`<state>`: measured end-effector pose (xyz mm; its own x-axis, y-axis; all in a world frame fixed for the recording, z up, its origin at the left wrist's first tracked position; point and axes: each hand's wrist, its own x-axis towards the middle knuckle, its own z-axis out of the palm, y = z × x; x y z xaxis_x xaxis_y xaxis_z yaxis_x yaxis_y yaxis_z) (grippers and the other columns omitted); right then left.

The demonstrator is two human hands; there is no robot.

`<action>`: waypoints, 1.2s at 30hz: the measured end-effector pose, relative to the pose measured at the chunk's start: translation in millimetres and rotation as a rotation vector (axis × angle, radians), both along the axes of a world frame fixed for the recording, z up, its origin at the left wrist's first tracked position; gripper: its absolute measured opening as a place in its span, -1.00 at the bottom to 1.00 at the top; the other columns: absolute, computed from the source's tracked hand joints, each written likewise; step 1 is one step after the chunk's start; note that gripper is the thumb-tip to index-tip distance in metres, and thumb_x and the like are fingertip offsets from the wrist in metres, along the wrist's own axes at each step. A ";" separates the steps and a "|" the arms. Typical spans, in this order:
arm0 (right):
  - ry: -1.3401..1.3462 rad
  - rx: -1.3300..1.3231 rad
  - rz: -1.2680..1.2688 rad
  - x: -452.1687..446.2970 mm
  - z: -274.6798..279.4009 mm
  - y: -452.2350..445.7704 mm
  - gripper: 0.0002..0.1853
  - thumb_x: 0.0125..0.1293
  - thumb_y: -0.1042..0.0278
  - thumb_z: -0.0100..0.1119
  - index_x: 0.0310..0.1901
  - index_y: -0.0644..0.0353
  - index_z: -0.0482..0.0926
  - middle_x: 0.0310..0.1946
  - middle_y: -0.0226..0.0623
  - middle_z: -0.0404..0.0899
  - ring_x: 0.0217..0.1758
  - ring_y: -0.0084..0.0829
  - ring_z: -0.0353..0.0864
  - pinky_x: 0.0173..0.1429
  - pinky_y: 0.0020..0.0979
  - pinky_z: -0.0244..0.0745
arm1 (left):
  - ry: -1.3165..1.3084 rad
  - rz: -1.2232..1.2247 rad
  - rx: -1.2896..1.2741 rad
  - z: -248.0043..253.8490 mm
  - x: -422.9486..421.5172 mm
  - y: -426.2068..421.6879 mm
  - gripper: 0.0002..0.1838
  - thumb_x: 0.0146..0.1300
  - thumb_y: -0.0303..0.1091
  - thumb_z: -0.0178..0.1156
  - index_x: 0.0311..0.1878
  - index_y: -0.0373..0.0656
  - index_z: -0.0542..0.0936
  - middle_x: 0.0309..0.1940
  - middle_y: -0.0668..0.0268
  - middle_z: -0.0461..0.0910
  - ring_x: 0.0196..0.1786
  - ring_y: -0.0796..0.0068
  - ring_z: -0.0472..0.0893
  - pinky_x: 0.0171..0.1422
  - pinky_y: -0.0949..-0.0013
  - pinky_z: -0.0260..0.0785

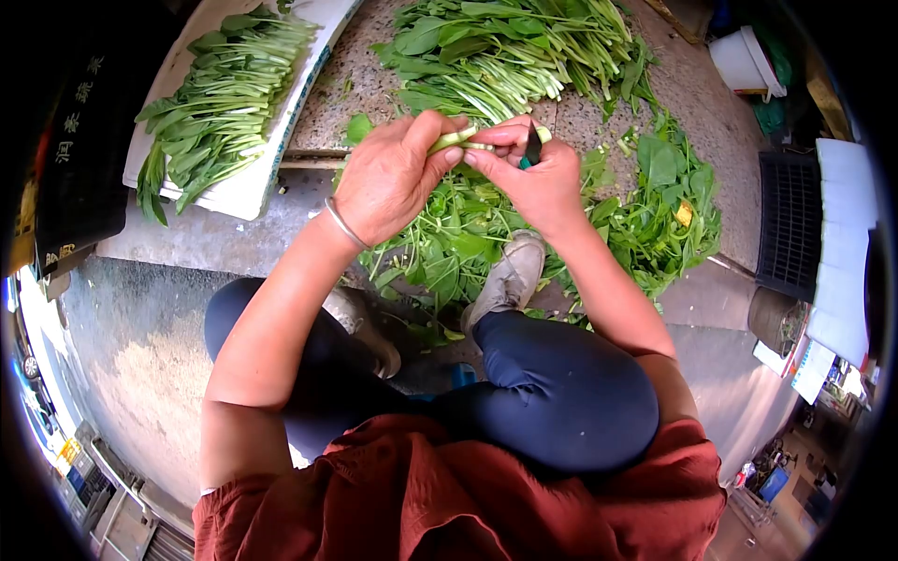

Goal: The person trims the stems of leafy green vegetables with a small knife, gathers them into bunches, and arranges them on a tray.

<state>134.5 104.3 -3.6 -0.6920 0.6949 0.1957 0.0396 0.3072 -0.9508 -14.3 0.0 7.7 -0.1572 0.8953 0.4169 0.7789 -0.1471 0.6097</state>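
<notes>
My left hand (393, 168), with a bangle at its wrist, is closed round pale green vegetable stems (455, 140). Close beside it, my right hand (531, 173) grips a small knife (533, 145) with a dark blade and a green handle; its fingers also touch the stem ends. Beyond both hands lies a large pile of leafy greens (524, 56). Loose leaves and trimmings (458, 238) are spread below my hands, around my shoes.
On the left, a white board (257, 178) holds a row of greens (234, 93). More trimmings (664, 187) lie at the right. Farther right are a white bucket (744, 61), a black crate (786, 224) and a white box (842, 252).
</notes>
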 end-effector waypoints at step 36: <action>-0.085 -0.454 0.317 0.6 2.4 -10.7 -0.54 0.35 0.13 0.00 0.18 0.22 0.38 -0.51 -0.53 0.38 -0.45 -0.70 0.32 -0.35 -0.66 0.28 | -0.933 -0.291 -0.518 -8.1 -15.2 -16.1 -0.70 0.38 -0.15 -0.07 -0.14 -0.23 0.43 -0.38 0.44 0.42 -0.34 0.69 0.38 -0.22 0.57 0.32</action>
<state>135.1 93.6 -1.2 -0.8808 0.4521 -0.1406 0.0946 -0.1229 -0.9879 -29.5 -16.1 -0.4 0.0306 0.9810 -0.1916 -0.0418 0.1928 0.9804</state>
